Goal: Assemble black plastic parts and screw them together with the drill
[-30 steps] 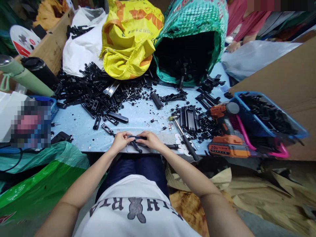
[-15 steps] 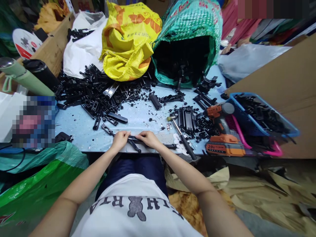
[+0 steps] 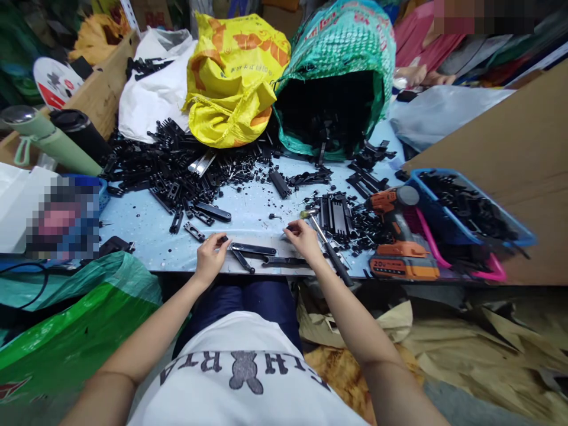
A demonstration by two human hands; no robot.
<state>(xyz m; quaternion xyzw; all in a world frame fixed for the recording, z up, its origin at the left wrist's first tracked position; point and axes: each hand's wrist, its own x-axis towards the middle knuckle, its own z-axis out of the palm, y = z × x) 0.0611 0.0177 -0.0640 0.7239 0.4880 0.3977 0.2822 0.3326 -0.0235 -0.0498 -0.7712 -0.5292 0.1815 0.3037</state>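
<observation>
At the table's front edge, my left hand [image 3: 211, 259] pinches a small black piece [image 3: 225, 239] between thumb and fingertips. My right hand [image 3: 305, 239] is raised a little to the right, its thumb and fingers together on something small and dark that I cannot make out. Between the hands lies a long black bar [image 3: 254, 249], apart from both. A slim black arm [image 3: 242, 260] slants below the bar's left end. Another flat black part [image 3: 284, 261] lies near my right wrist. A slotted black link [image 3: 194, 231] rests left of my left hand.
A hammer [image 3: 328, 245] and an orange cordless drill [image 3: 402, 236] lie to the right, by stacked black bars [image 3: 336, 214]. A blue basket [image 3: 470, 204] holds black parts. Heaped parts [image 3: 151, 168], a yellow bag [image 3: 235, 77] and a green sack [image 3: 335, 53] stand behind.
My hands have come away from the black bar and spread apart, the right one moving right and up. The bar now lies uncovered on the table.
</observation>
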